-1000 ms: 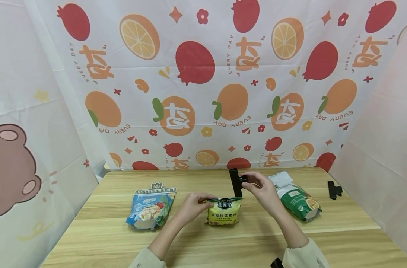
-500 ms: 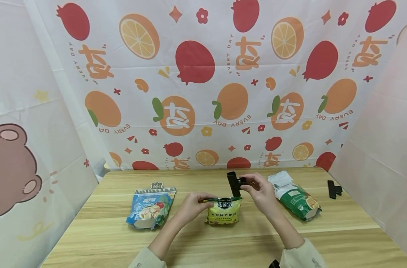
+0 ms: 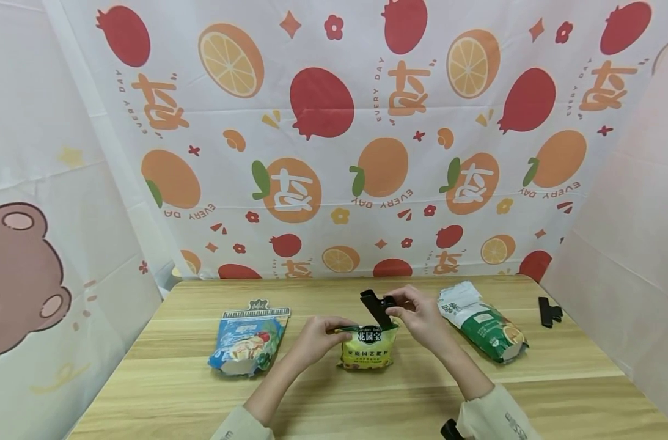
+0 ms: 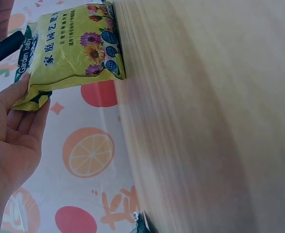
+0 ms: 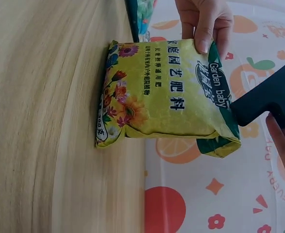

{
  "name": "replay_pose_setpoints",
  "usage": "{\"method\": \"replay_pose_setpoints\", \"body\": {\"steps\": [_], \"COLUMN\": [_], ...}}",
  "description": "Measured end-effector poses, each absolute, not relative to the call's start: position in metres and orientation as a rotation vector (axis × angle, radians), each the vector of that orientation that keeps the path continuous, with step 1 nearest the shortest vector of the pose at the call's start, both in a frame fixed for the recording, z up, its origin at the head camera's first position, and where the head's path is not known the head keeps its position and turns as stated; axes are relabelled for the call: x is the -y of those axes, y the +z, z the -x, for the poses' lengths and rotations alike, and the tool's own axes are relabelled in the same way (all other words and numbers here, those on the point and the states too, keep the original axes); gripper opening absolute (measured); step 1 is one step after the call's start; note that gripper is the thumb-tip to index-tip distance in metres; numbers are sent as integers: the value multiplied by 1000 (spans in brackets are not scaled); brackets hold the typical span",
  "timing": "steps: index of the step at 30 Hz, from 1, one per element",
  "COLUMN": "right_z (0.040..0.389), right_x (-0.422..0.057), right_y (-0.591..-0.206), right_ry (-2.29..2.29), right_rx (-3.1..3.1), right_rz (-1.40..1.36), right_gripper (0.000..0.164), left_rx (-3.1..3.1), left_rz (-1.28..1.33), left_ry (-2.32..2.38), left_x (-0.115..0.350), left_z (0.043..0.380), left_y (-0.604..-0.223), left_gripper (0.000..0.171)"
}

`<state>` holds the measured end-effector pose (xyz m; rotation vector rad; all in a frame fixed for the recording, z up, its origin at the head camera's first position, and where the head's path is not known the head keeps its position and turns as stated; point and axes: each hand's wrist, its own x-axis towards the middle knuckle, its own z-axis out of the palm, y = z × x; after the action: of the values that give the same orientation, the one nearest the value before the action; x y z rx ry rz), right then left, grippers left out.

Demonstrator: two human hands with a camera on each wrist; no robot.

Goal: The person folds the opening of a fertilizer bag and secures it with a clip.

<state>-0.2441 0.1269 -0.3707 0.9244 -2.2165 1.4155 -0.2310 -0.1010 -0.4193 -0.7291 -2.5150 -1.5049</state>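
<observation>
A yellow fertilizer bag (image 3: 368, 355) with a green top stands upright on the table in the head view. My left hand (image 3: 318, 340) pinches the bag's top left corner between thumb and fingers; this grip (image 4: 13, 138) also shows in the left wrist view. My right hand (image 3: 420, 314) holds a black bag clip (image 3: 374, 305) by its handle. The clip is tilted, and in the right wrist view its lower end meets the bag's green top edge (image 5: 225, 109). Whether the clip's jaws are parted cannot be seen.
On the left lies a blue food bag (image 3: 245, 347) with a decorated clip (image 3: 255, 310) across its top. A green and white bag (image 3: 486, 327) lies to the right. Beyond it is another black clip (image 3: 549, 311). A black object (image 3: 451, 429) shows beside the right sleeve.
My right hand has moved left and slightly down, bringing the black clip to the bag's top edge and tilting it more. My left hand keeps its hold on the bag.
</observation>
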Motion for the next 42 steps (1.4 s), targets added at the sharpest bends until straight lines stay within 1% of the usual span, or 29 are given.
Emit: {"method": "replay_pose_setpoints", "body": {"steps": [8,13,19,30,35,42], "right_z": [250,248,247,247,244,241], "right_x": [-129,-124,-114,-105,-101,-97], "right_y": [-374,-367,-361,-364,-363,-363], "right_ry": [1240,991,699,435,298,229], "right_rx": [2296,2348,2332,2209,2181,2192], "right_rz": [-1059,-1175,-1317,-1417,-1415,-1403], "right_gripper": [22,22,23,21,21,19], "left_rx": [2493,2493,2525,2526,2511,2507], "left_rz": [746,746,702,709,715,757], "left_ry": [-1548,-1581,-1571,-1607,-1625,-1646], "left_x": [102,106,115,120,119,120], "left_z": [232,232,228,226,226,227], "left_y": [-421,-422,-418,-419,-419,-419], "left_gripper": [18,20,19,18,17,23]}}
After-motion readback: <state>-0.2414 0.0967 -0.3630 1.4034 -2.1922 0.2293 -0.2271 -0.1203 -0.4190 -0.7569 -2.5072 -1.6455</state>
